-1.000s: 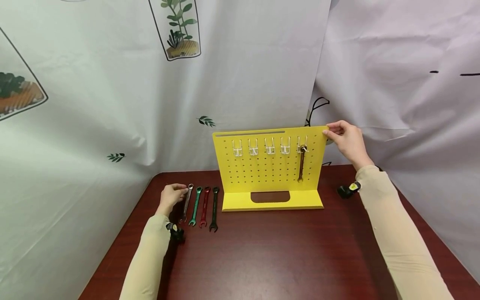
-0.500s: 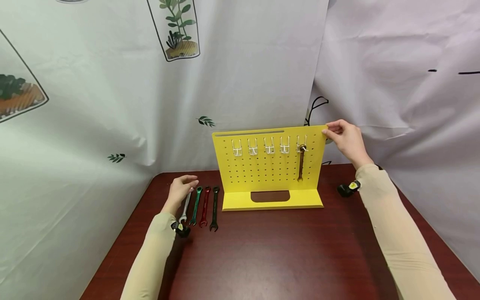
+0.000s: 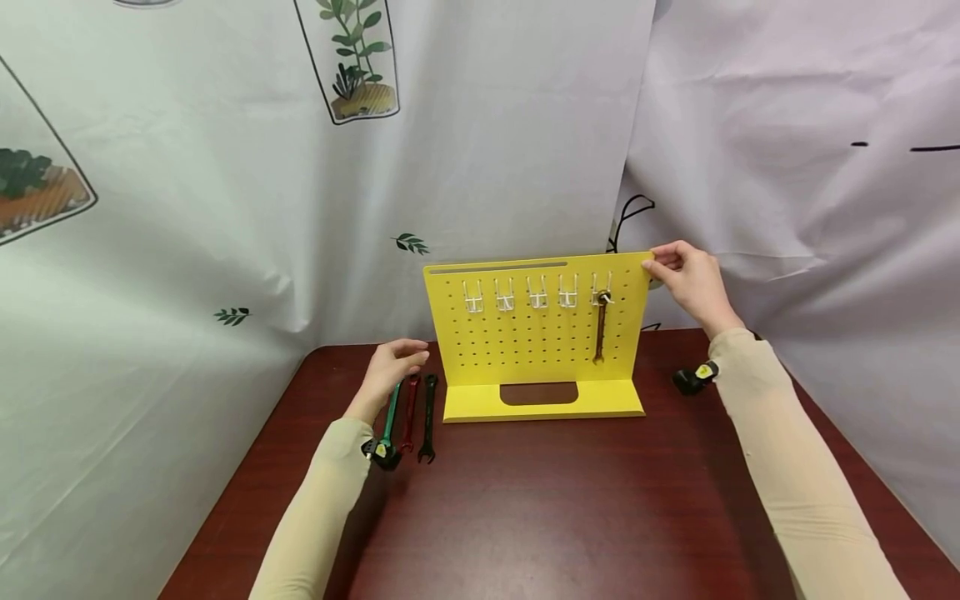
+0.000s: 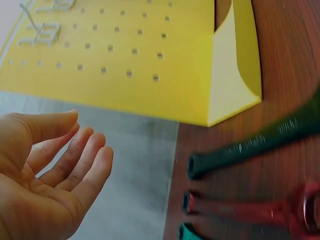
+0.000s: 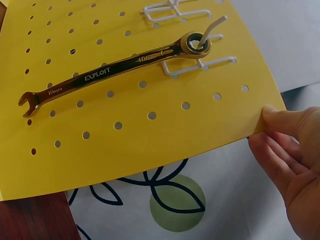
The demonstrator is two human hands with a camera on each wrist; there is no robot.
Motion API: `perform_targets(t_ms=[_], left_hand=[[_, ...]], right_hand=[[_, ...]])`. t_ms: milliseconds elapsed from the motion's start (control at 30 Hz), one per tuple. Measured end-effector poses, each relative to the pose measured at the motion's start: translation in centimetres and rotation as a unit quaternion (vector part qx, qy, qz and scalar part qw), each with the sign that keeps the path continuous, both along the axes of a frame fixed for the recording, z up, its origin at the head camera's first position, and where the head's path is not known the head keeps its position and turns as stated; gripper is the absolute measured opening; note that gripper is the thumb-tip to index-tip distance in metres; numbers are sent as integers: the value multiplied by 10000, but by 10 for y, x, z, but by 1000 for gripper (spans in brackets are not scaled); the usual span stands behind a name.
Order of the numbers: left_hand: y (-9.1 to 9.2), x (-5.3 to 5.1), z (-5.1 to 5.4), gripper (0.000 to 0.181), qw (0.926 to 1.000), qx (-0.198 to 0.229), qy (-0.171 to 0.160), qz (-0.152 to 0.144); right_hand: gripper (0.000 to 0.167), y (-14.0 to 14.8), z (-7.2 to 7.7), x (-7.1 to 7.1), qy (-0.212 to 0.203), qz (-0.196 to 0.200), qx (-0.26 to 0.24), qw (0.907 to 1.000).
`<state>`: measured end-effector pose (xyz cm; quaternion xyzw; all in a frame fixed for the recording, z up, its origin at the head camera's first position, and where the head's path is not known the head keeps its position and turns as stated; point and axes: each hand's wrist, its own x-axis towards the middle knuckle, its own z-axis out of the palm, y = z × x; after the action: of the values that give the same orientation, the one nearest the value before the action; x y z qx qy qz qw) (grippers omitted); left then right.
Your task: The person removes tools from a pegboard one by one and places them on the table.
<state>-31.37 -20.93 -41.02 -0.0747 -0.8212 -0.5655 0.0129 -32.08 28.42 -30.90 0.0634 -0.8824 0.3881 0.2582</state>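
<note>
My left hand [image 3: 388, 368] hovers over the upper ends of the wrenches at the left, fingers loosely bent. In the left wrist view nothing lies between its thumb and fingers [image 4: 95, 167]. Beneath and beside it are a green wrench [image 3: 392, 412], a red wrench [image 3: 410, 414] and a black wrench [image 3: 427, 419]. The silver wrench is hidden by the hand and arm. At the right, my right hand [image 3: 697, 287] pinches the upper right corner of a yellow pegboard [image 3: 525, 342]. A gold-coloured 10 mm combination wrench [image 5: 105, 74] hangs by its ring end on the rightmost hook.
Several white wire hooks [image 3: 537, 296] line the upper part of the board. The board's base [image 3: 543, 410] stands on a dark red-brown table [image 3: 555, 500]. Patterned white cloth [image 3: 510, 167] hangs behind the table.
My left hand has moved right and slightly up from the silver wrench toward the board's left edge. The right hand keeps its grip on the corner.
</note>
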Motion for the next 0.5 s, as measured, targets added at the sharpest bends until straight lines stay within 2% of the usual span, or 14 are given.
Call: perform_targets(t_ms=[233,500], left_hand=[[24,0,5,36,9991,31,-65,-423],[53,-1,6,30,9978,-13,-58,-661]], right_hand=[[44,-2,2,1,-183,32,83,9998],[43,-3,3,2,-285,-18,94,9995]])
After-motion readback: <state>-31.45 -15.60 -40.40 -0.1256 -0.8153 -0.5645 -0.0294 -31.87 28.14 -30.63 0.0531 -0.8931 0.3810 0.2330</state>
